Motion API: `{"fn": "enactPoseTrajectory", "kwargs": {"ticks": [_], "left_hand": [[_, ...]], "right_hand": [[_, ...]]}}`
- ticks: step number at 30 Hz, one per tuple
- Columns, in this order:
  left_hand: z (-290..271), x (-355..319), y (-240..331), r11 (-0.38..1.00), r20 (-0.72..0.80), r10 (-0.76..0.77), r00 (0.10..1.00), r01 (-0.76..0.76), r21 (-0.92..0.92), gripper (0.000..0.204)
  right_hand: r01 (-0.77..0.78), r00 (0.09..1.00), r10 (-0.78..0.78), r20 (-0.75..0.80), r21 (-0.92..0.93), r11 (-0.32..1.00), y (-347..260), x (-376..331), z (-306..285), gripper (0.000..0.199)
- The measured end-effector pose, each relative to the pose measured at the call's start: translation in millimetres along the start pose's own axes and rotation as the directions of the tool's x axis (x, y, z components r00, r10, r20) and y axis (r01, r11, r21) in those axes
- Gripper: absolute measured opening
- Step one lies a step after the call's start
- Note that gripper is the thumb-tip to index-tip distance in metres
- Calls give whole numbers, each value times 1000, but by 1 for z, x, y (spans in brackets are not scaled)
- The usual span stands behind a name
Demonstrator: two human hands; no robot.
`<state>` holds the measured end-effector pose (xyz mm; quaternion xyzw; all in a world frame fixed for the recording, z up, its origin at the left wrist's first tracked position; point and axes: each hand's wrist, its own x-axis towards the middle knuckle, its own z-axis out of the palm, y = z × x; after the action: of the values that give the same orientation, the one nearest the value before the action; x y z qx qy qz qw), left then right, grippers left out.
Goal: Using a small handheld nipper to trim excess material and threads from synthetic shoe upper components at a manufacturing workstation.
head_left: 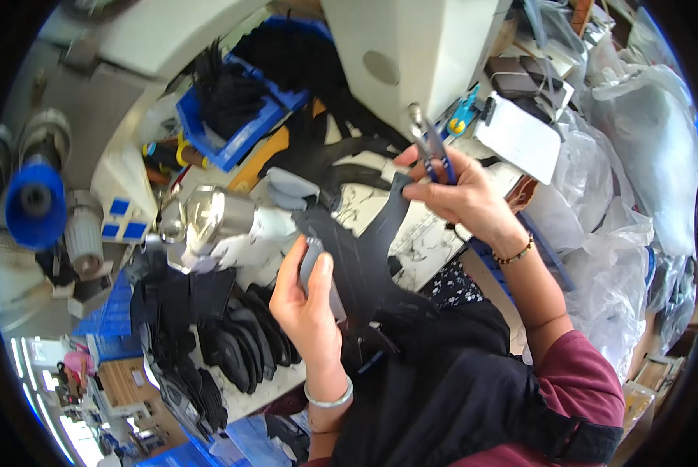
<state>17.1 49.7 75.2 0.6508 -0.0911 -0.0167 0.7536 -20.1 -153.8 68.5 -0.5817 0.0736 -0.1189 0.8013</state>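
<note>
At the far left a blue spool (35,204) sits on a machine at the picture's edge. Right of it, on the worktop (430,243), a shiny metal machine part (207,216) juts out, and below it, nearer the person, a fanned row of black cut pieces (236,342) lies flat. Farther back a blue bin (244,128) holds more black material.

Toward the middle, the left hand (310,300) is curled around a grey flat piece (318,272), thumb pressed on its near face and fingers wrapped behind; a silver bangle (329,401) circles that wrist. Just right of it and touching it, a long black shaped piece (364,249) runs from the left hand up and to the right, toward the other hand, held above the worktop in front of the pale body of a sewing machine (411,54).

The right hand (462,194) is closed, pinching the far end of the black shaped piece while gripping small blue-handled snips (434,152), whose tips point up toward the machine. A beaded bracelet (514,253) sits on that wrist, and a dark red sleeve (578,373) covers the upper arm. At the far right, clear plastic bags (637,179) are heaped beside the worktop.
</note>
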Motion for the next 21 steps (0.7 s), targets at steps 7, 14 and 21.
{"fn": "enactPoseTrajectory", "kwargs": {"ticks": [7,14,21], "left_hand": [[-11,4,-5,991,5,-18,1000,17,134,33],[-25,5,-9,989,-72,30,997,-19,146,30],[-20,7,-6,998,-104,50,993,-45,51,32]], "right_hand": [[-28,1000,27,-14,-105,994,10,12,14,26],[234,972,-164,168,-629,741,0,-6,37,20],[466,872,-233,430,-588,661,24,-31,50,31]]}}
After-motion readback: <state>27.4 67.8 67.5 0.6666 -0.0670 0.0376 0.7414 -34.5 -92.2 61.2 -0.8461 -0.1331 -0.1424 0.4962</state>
